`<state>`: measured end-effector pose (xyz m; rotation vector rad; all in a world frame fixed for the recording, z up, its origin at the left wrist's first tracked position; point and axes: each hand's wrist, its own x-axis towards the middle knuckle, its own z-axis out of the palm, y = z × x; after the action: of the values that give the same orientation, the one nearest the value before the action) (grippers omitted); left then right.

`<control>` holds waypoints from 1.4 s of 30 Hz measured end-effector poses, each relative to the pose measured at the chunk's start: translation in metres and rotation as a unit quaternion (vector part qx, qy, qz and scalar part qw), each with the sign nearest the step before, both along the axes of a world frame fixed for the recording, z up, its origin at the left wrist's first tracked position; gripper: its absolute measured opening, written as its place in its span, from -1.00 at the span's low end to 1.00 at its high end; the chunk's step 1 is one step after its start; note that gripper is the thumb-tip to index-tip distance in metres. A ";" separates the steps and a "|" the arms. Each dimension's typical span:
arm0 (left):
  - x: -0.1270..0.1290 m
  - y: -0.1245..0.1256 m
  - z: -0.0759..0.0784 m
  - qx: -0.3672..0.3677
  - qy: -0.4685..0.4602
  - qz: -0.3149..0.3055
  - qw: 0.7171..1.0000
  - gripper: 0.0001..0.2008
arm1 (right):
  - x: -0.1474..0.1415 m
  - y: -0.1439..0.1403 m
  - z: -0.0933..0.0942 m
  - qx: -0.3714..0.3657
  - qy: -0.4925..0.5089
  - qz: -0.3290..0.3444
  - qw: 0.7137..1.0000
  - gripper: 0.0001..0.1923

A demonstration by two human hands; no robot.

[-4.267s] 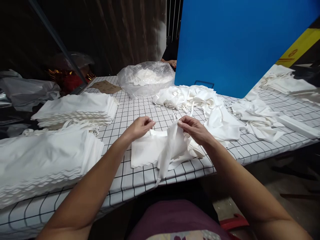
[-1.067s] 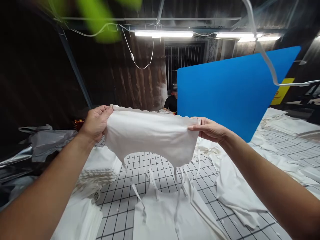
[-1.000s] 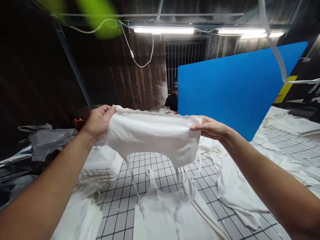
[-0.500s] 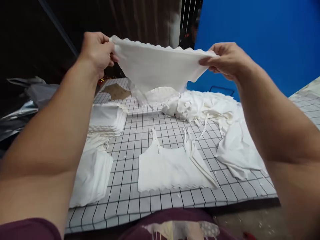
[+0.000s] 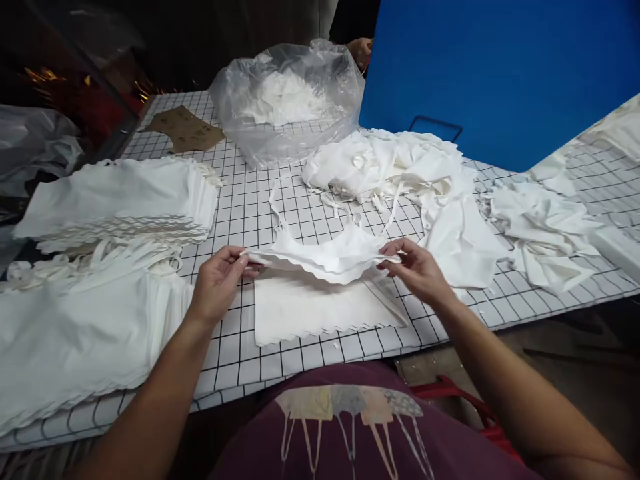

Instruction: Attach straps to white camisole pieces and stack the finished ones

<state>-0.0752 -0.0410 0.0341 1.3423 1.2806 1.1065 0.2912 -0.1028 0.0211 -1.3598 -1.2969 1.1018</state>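
Note:
A white camisole [image 5: 320, 257] with a scalloped hem is stretched between my two hands. My left hand [image 5: 223, 277] pinches its left end, and my right hand [image 5: 410, 267] pinches the right end. Its thin straps trail away from me onto the checked cloth. Directly beneath it, another white camisole [image 5: 320, 307] lies flat near the table's front edge, its upper part hidden by the held one.
Stacks of folded white garments [image 5: 100, 320] line the left. A heap of white garments [image 5: 395, 163] lies beyond my right hand, with more loose pieces [image 5: 545, 227] farther right. Behind are a clear plastic bag [image 5: 230, 113], a brown pattern piece [image 5: 183, 129] and a blue board [image 5: 490, 73].
Both hands have come down and closer together, lowering the camisole from up high to just over the one on the table. The view has tilted, showing the plastic bag and my shirt.

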 end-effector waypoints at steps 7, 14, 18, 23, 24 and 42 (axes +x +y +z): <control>0.015 -0.027 -0.046 -0.115 -0.170 0.063 0.977 -0.64 | -0.050 -0.029 -0.031 0.095 -0.078 0.001 0.992 -0.96; 0.016 -0.025 -0.049 -0.117 -0.191 0.064 0.972 -0.61 | -0.003 -0.026 -0.028 0.198 -0.253 -0.100 0.942 -0.93; 0.010 -0.023 -0.037 -0.078 -0.184 0.046 0.979 -0.63 | 0.001 -0.028 -0.015 0.235 -0.282 -0.062 0.928 -0.90; -0.013 -0.043 -0.018 0.008 -0.046 -0.017 0.999 -0.81 | 0.012 -0.044 -0.007 0.237 -0.323 -0.028 0.916 -0.88; -0.019 -0.048 -0.018 0.016 0.004 -0.047 0.999 -0.84 | 0.016 -0.049 -0.010 0.224 -0.331 -0.010 0.917 -0.88; -0.047 -0.079 -0.029 0.146 0.269 -0.197 0.931 -0.88 | 0.036 -0.098 -0.035 0.137 -0.376 0.043 0.915 -0.90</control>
<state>-0.1224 -0.1203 0.0055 2.1265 1.1639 0.6796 0.3273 -0.2004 -0.0142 -1.5775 -1.9876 0.4015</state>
